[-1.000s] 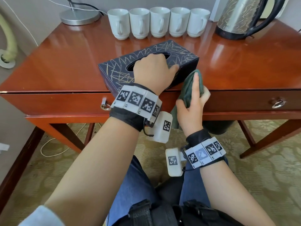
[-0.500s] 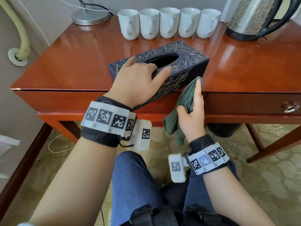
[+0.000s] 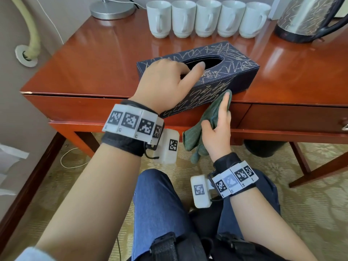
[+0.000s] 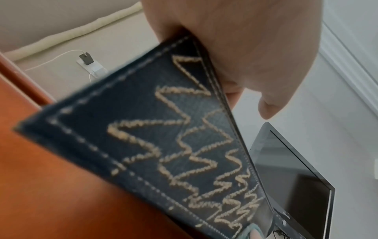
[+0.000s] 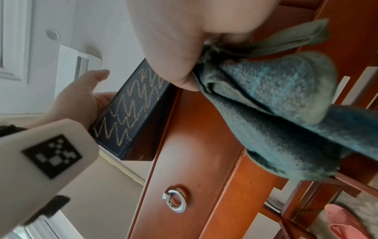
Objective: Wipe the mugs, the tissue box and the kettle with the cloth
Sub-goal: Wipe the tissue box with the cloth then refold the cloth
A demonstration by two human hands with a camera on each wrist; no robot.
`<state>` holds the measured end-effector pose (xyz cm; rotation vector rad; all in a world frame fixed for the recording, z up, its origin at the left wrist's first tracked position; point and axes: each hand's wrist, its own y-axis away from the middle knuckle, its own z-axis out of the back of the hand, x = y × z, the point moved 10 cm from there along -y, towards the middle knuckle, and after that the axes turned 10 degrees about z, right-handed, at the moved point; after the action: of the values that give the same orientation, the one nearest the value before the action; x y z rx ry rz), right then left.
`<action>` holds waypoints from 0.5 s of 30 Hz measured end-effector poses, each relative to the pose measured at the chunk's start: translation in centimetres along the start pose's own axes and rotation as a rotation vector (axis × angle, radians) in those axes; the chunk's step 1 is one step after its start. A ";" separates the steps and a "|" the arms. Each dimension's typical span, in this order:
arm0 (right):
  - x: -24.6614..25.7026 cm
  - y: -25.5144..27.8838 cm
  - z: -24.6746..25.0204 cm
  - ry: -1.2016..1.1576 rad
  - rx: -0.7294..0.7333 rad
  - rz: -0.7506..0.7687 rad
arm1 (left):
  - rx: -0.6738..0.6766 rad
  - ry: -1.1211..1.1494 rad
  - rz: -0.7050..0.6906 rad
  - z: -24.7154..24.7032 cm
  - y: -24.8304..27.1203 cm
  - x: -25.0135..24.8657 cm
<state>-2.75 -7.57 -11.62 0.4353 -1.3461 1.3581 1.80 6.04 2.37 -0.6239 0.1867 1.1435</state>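
Observation:
A dark blue tissue box [image 3: 235, 68] with gold zigzag stitching lies slantwise on the wooden desk [image 3: 94, 63], its near corner jutting over the front edge. My left hand [image 3: 167, 81] grips its near end, thumb lying by the oval opening; the left wrist view shows the box's stitched side [image 4: 163, 145] close up. My right hand [image 3: 218, 127] holds a green cloth [image 3: 195, 136] against the box's front side, index finger stretched along it. The right wrist view shows the cloth [image 5: 276, 100] bunched in that hand. Several white mugs [image 3: 207, 18] stand in a row at the back, the steel kettle [image 3: 305, 17] at the back right.
A round metal lamp base [image 3: 111, 8] sits at the desk's back left. Drawers with ring pulls [image 5: 175, 203] run under the desktop. A dark bin [image 3: 263, 147] stands under the desk on patterned carpet. A white cable [image 3: 69, 159] lies on the floor at left.
My left hand slid from the box's middle to its near end and the box turned more slantwise. The right hand moved the cloth leftward and down along the box's front side.

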 end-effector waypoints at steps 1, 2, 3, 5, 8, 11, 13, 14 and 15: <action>0.0 -0.2 -0.1 -0.003 0.002 -0.007 | 0.016 0.007 0.013 -0.1 -0.4 0.2; 0.0 -0.3 -0.2 -0.008 0.005 -0.019 | 0.029 0.009 0.023 -0.3 -0.8 0.5; 0.1 -0.5 -0.4 -0.014 0.011 -0.032 | 0.039 0.010 0.031 -0.4 -1.1 0.8; 0.4 -0.5 -1.1 -0.016 0.043 -0.041 | 0.049 0.003 0.045 -0.6 -1.7 1.3; 1.1 0.2 -3.0 -0.008 0.143 -0.032 | 0.040 -0.007 0.023 -0.6 -2.3 1.5; 2.0 -0.7 -1.9 0.065 0.097 0.003 | 0.018 -0.017 -0.005 -0.4 -2.3 1.3; 2.1 -2.3 0.5 0.098 -0.007 -0.001 | 0.015 -0.021 -0.012 -0.4 -2.3 1.3; 1.9 -2.8 1.4 0.105 -0.044 -0.021 | 0.019 -0.021 -0.011 -0.4 -2.2 1.3; 1.8 -3.2 2.0 0.109 -0.062 -0.044 | 0.023 -0.020 -0.012 -0.4 -2.2 1.2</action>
<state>-1.43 -9.37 -8.13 0.3430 -1.2784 1.2822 4.40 6.18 2.28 -0.5924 0.1791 1.1337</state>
